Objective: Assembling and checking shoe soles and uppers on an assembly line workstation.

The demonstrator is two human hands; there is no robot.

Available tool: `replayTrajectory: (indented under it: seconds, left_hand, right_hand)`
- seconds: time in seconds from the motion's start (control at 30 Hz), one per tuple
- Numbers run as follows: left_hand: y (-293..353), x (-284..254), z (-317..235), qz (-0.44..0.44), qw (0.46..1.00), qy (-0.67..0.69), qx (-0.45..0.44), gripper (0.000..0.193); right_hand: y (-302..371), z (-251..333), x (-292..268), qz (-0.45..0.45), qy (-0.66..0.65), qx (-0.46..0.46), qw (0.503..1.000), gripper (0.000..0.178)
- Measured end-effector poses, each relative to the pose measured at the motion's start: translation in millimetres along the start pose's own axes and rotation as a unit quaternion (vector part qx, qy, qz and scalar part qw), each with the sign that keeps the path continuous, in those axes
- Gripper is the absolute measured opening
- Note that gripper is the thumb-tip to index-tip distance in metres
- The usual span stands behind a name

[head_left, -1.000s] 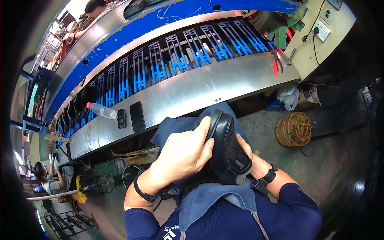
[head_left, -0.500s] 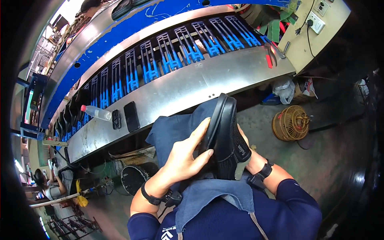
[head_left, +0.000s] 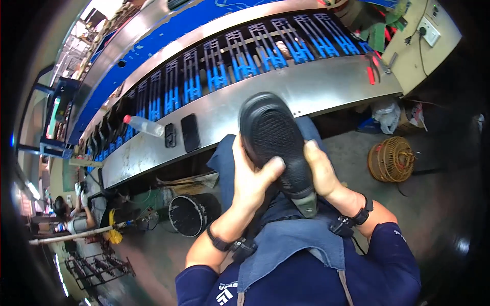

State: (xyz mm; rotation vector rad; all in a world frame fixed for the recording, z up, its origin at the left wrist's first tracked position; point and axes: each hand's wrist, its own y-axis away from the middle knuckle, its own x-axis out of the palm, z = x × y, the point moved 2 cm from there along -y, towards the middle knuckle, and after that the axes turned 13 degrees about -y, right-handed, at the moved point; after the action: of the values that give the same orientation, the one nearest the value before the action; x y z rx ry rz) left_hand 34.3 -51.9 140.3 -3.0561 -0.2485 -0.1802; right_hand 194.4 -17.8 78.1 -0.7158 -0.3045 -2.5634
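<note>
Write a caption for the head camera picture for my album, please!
Both hands, left hand and right hand, hold a black shoe sole-up beside a metal conveyor bench.

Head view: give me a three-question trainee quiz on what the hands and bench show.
1. True or false: the black shoe is turned so its textured sole faces the camera.
2. Which hands grip the shoe? A) left hand only B) right hand only C) both
3. Fill in: the clear plastic bottle with a red cap lies on its ____ on the metal bench.

Key: 1 true. 2 C: the left hand holds one edge, the right hand the other. 3 side; it lies left of two dark phone-like slabs.
</note>
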Motion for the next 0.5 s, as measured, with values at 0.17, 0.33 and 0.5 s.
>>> replayTrajectory:
  seconds: [0.17,0.33,0.5]
  left_hand:
    - [2.4,-84.0,49.4,0.038,0.931,0.335,-0.141,0.080]
    - [27.0,-110.0,43.4,0.067,0.914,0.383,-0.114,0.085]
    - [35.6,-92.6,31.2,0.063,0.920,0.365,-0.127,0.080]
  right_hand:
    - [10.1,28.0,85.6,0.151,0.485,-0.137,0.850,0.080]
    - [-16.4,49.1,87.5,0.215,0.460,-0.205,0.837,0.053]
    - [-66.3,53.3,111.1,0.327,0.400,-0.290,0.806,0.069]
